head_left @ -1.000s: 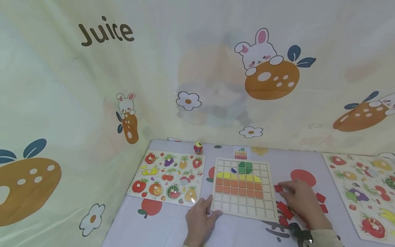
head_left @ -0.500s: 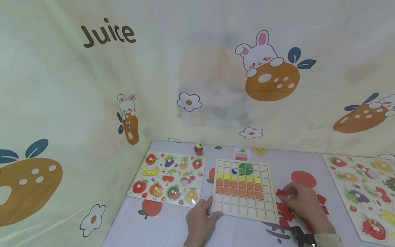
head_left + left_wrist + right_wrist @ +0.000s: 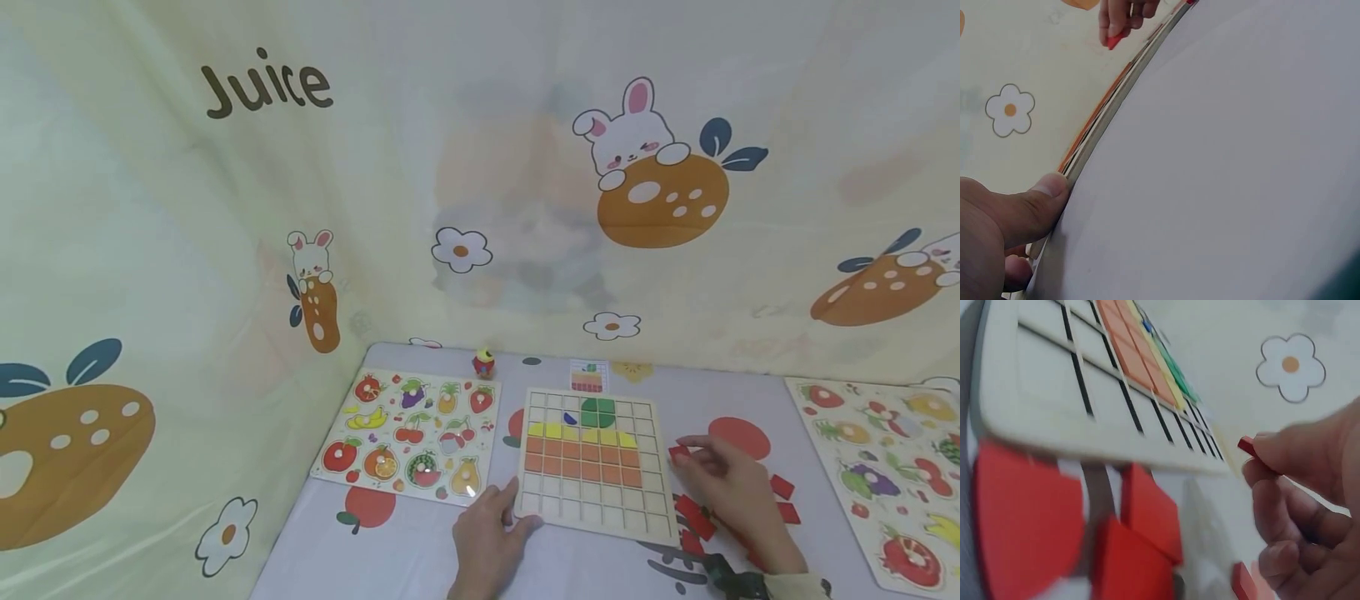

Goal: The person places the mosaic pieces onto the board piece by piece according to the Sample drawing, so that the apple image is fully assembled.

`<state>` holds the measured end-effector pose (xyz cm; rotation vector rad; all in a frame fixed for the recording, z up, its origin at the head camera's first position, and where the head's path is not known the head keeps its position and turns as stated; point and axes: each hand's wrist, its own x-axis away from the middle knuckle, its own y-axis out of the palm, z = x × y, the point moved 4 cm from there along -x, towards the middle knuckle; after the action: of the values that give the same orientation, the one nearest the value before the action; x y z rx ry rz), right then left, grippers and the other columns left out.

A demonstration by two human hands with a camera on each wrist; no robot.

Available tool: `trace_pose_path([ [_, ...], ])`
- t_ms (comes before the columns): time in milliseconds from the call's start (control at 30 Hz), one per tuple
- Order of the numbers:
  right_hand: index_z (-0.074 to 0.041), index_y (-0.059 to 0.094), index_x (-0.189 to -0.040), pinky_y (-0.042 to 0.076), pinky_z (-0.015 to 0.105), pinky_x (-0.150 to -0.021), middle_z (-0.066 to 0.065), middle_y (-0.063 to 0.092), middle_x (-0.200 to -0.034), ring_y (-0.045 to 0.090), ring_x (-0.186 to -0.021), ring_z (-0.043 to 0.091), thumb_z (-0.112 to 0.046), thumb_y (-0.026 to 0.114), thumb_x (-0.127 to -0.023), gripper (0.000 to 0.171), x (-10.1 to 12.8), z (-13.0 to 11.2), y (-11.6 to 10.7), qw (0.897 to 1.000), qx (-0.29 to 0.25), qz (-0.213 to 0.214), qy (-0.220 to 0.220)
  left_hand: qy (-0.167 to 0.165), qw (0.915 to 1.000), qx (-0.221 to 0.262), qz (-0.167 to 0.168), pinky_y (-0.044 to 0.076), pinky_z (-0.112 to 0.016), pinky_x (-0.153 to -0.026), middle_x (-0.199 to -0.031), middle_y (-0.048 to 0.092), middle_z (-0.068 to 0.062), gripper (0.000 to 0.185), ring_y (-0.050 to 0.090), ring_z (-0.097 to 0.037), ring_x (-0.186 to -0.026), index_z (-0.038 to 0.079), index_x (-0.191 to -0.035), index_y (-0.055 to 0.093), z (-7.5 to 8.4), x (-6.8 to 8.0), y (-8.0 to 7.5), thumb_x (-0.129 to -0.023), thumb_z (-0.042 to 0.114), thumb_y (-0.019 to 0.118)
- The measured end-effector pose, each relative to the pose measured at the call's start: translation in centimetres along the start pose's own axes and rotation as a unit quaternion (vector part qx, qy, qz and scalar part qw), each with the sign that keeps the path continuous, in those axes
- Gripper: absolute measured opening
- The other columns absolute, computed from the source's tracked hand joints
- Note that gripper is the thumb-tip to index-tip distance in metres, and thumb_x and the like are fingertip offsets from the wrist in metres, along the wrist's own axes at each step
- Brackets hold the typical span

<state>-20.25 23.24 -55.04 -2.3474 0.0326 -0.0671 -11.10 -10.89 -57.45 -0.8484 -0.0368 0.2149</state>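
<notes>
1. The left hand (image 3: 487,542) lies low on the table (image 3: 420,550), closest to the person. Its thumb (image 3: 1035,209) presses on the near left corner of the grid board (image 3: 592,454), and its fingers curl round that edge.
2. The right hand (image 3: 731,487) is just to the right of the board, a bit above the table. Its fingers bend and pinch one small red tile (image 3: 679,454) at the tips. The tile is in the air, close to the board's right edge.
3. More loose red tiles (image 3: 693,512) lie on the table under and beside that hand.
4. The board has rows of orange and yellow tiles, with green ones on top. Its near rows are bare.
5. A fruit puzzle (image 3: 408,433) lies left of the board. Another fruit puzzle (image 3: 885,467) lies far to the right.
6. Farther back, a small red toy (image 3: 483,362) and a little picture card (image 3: 587,375) sit near the cloth wall (image 3: 480,167).
7. Half a second ago the red tile was lower. Now the right hand has lifted it a little. The left hand has stayed put.
</notes>
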Motion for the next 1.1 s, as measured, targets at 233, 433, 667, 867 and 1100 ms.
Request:
trace_pose_path([
  [233,-0.008,0.067,-0.138,0.051,0.013,-0.068,0.02,0.076,-0.114,0.075,-0.099,0.035,-0.029,0.08,-0.097,0.048,0.6,-2.2,1.2,0.997,-0.046,0.054,-0.008,-0.006,0.9999,-0.008,-0.007,0.029,-0.021,-0.062,-0.072,0.042,0.016,0.065,0.033,0.002,-0.061,0.021,-0.138,0.072,0.1,0.2,0.0,-0.08,0.043,0.091],
  [433,-0.013,0.069,-0.138,0.05,0.016,-0.076,0.016,0.077,-0.114,0.073,-0.101,0.03,-0.028,0.079,-0.098,0.043,1.2,-4.6,3.2,0.996,-0.067,0.049,0.011,-0.008,0.9999,-0.011,-0.01,0.028,-0.021,-0.063,-0.073,0.042,0.016,0.065,0.032,0.001,-0.062,0.021,-0.139,0.071,0.1,0.2,-0.1,-0.08,0.044,0.09],
  [667,-0.014,0.07,-0.134,0.05,0.02,-0.082,0.01,0.076,-0.113,0.067,-0.098,0.023,-0.028,0.079,-0.098,0.04,1.9,-7.5,5.9,0.995,-0.102,0.008,0.006,-0.004,0.9999,-0.013,-0.011,0.028,-0.022,-0.063,-0.073,0.041,0.016,0.065,0.032,0.001,-0.062,0.021,-0.139,0.071,0.2,0.3,-0.2,-0.081,0.043,0.09],
  [867,-0.016,0.072,-0.13,0.052,0.022,-0.08,0.003,0.075,-0.11,0.065,-0.093,0.017,-0.03,0.081,-0.096,0.038,2.4,-8.6,8.7,0.994,-0.105,-0.019,-0.017,0.003,0.9999,-0.009,-0.003,0.029,-0.02,-0.062,-0.072,0.042,0.016,0.064,0.032,0.002,-0.061,0.021,-0.138,0.072,0.1,0.1,-0.1,-0.081,0.043,0.091],
  [1100,-0.02,0.077,-0.12,0.051,0.023,-0.076,-0.004,0.075,-0.099,0.063,-0.085,0.009,-0.025,0.087,-0.09,0.032,2.9,-9.9,11.4,0.991,-0.107,-0.037,-0.065,0.009,0.9997,-0.021,-0.002,0.028,-0.02,-0.062,-0.073,0.042,0.017,0.065,0.031,0.003,-0.061,0.021,-0.138,0.072,0.1,0.1,-0.3,-0.081,0.045,0.09],
])
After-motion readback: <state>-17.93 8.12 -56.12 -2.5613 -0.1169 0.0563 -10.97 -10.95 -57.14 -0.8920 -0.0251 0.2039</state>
